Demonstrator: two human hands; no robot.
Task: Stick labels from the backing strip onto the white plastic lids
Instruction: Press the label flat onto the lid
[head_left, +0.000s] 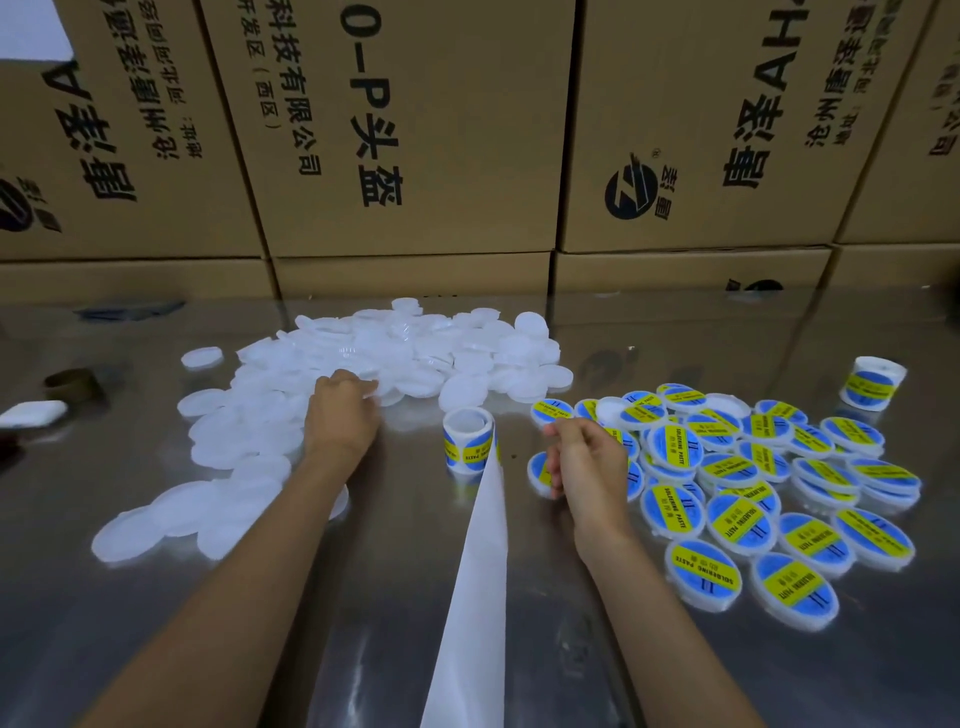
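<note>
Head view: a person fetches the next blank lid.
Left hand (340, 410) fingers curl onto the pile of white lids (395, 353); right hand (584, 457) hangs loosely curled, just beside the label roll (467, 439), seemingly holding nothing. Next: peel a label.

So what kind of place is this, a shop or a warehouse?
Most likely a small packing workshop or stockroom: printed brown cardboard cartons stacked along the back, a shiny steel worktable, a heap of plain white plastic lids and a pile of lids with blue-and-yellow labels.
</note>
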